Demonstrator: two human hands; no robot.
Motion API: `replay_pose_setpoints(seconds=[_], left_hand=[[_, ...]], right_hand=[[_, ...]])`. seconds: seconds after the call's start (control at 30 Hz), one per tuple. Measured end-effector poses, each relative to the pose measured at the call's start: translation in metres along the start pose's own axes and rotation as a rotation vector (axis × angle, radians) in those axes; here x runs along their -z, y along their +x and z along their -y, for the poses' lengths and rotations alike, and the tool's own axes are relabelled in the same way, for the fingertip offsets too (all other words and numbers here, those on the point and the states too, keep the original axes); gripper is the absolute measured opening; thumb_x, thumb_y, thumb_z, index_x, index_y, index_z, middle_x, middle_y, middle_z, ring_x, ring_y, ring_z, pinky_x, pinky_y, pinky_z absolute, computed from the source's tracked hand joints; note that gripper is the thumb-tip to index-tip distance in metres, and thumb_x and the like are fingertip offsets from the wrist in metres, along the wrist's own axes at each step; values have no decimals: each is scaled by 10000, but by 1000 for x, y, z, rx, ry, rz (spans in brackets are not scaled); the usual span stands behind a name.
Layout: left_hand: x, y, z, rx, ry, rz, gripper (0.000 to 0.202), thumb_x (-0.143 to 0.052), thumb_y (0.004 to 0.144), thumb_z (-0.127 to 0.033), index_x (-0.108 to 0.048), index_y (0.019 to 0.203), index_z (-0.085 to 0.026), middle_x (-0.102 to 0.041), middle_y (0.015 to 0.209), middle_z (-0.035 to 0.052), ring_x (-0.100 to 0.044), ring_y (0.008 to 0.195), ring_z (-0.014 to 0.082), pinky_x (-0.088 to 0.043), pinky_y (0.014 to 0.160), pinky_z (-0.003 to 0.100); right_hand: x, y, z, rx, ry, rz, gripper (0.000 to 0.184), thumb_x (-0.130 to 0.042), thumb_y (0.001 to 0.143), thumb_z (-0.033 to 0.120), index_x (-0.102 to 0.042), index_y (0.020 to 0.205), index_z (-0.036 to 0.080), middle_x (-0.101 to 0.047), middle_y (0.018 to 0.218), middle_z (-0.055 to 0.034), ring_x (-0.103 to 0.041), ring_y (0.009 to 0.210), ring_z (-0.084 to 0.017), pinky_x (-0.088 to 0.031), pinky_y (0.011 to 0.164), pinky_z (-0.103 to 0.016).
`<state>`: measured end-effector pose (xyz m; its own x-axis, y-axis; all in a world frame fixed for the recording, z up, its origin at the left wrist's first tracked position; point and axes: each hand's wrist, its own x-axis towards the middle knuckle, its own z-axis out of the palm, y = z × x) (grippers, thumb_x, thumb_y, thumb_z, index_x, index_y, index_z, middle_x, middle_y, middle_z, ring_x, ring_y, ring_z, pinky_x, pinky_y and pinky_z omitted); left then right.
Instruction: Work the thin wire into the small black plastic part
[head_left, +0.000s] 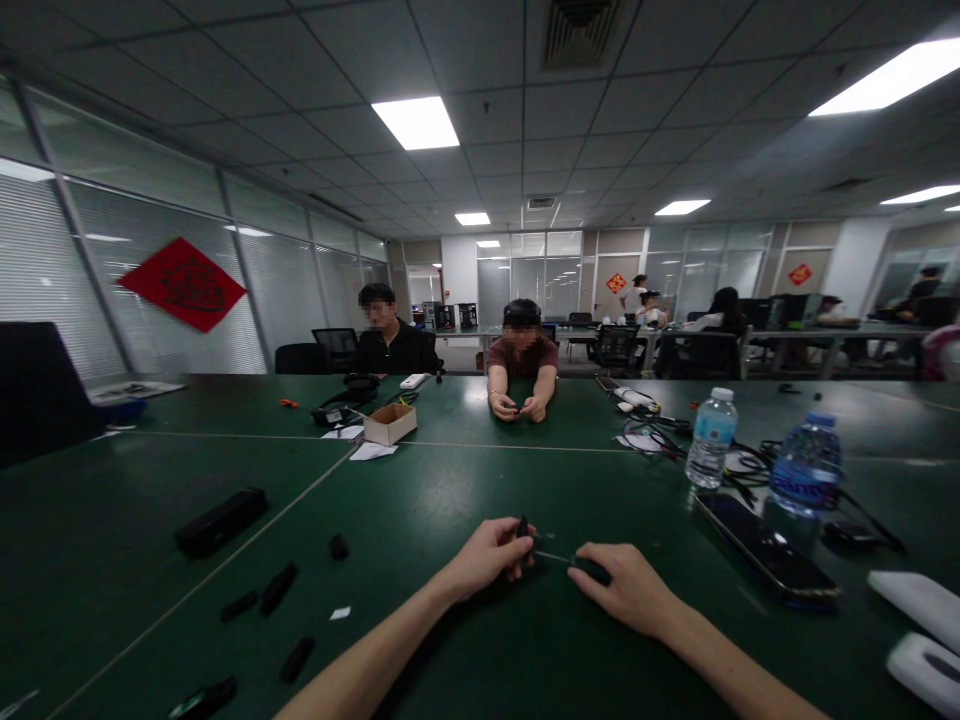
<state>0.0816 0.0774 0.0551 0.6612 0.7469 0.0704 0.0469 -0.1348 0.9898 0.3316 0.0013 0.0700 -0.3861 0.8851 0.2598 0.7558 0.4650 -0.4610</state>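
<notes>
My left hand [491, 555] is closed around a small black part [523, 526], whose top sticks up past the thumb; its exact kind does not show. In my right hand [626, 588] is a screwdriver [591, 569], gripped by its dark handle. The thin metal shaft points left and its tip reaches the black part or the fingers of my left hand; the exact contact is too small to see. Both hands are just above the green table [450, 660]. Left of them lie several loose black pieces [279, 588] and a small white scrap [340, 613].
A longer black case [222, 521] lies at left. An open cardboard box [390, 424] stands farther back. On the right are a phone [765, 545], two water bottles [711, 440], cables [664, 435] and white devices [926, 670]. Two people sit across the table, one handling a small dark object.
</notes>
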Motion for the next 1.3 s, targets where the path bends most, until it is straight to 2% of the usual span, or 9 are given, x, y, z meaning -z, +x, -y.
replay_pose_setpoints(seconds=[0.37,1.1,1.3], left_hand=[[-2,3,4,-16,1,-18,421,-567,855,-433,-569,1146,-128,-627,797,34,-523,562,91,-403,522,215],[0,3,7,-20,29,-33,415,-555,859,-452,-578,1125,-134,-635,815,41,-552,601,105,-430,536,218],[-2,4,8,-14,-15,-53,427,-591,830,-467,-585,1083,-123,-634,779,36,-534,550,94,-410,506,206]], right_hand=[[-7,1,-7,28,-39,-50,268,-499,925,430,-661,925,216,-658,782,-11,-600,679,-160,-426,673,-272],[-3,2,1,-11,-60,-25,302,-464,934,452,-650,918,215,-659,796,-11,-603,691,-160,-431,677,-261],[-5,2,-1,0,-52,-51,315,-475,924,475,-648,904,212,-650,782,-18,-601,701,-171,-434,693,-275]])
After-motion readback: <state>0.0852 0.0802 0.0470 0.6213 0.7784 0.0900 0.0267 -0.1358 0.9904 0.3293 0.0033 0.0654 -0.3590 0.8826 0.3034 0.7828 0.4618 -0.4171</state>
